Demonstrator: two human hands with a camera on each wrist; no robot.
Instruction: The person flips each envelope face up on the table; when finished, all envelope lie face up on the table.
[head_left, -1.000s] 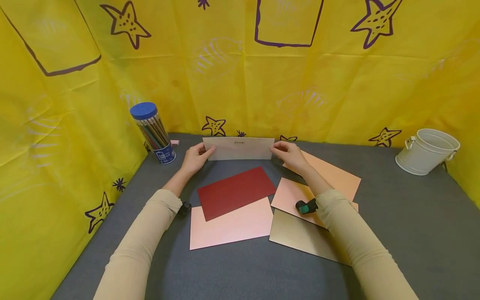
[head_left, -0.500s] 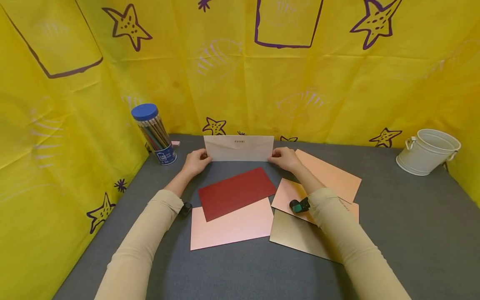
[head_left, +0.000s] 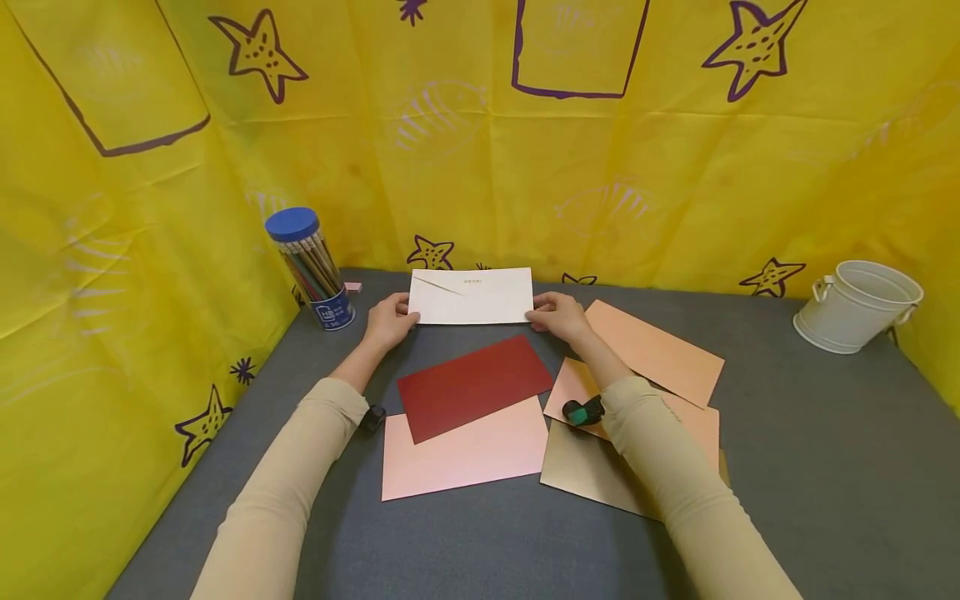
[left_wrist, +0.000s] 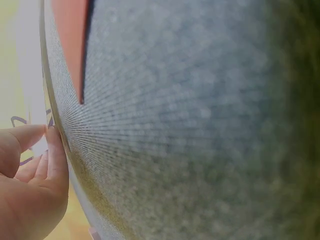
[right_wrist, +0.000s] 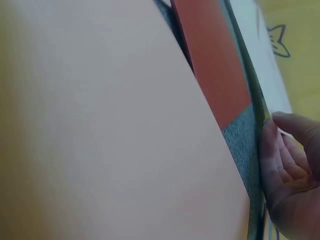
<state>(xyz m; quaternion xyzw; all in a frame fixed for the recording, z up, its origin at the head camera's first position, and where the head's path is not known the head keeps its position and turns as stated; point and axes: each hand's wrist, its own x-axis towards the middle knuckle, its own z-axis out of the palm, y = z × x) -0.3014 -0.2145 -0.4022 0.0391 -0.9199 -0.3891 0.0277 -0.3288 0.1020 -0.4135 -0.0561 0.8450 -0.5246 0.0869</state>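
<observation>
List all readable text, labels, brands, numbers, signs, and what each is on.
"HB": on the blue label of the pencil tub; its smaller print is too small to read.
White paper piece: short line of print in its upper part, too small to read.
No other text I can make out.

The head view is bright and clear; wrist views look hazy, the grey tabletop (left_wrist: 200, 100) blurred.

White paper (head_left: 472, 304) between my fingers (left_wrist: 57, 157); print (head_left: 472, 282) looks brownish, too small to be sure. Red card (head_left: 476, 387), pale pink card (head_left: 472, 458), peach cards (head_left: 660, 350), dull gold card (head_left: 592, 471). My sleeves (head_left: 277, 475) beige, worktop (head_left: 450, 546) dark grey. Backdrop (head_left: 322, 167) yellow with purple-outlined starfish (head_left: 262, 57), paler fish (head_left: 435, 117). Pencil tub (head_left: 318, 271) blue-topped; bucket (head_left: 847, 317) off-white.
</observation>
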